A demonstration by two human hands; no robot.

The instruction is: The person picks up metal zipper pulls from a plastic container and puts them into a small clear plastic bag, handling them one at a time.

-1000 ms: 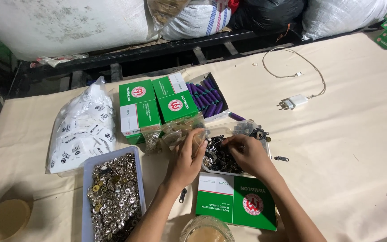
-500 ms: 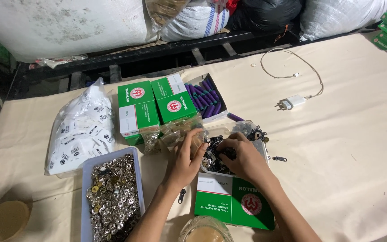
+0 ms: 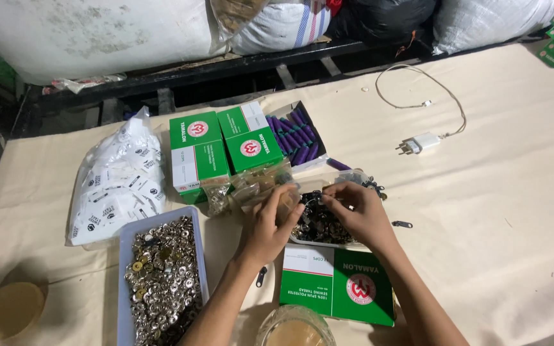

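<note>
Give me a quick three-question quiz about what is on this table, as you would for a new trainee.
1. True or false: both hands work over the tray of dark metal pieces.
2. What fills the blue tray? A) silver snap buttons B) thread cones C) cables
3. What colour are the spools in the open box?

Key
1. True: left hand and right hand meet above it.
2. A
3. Purple
</note>
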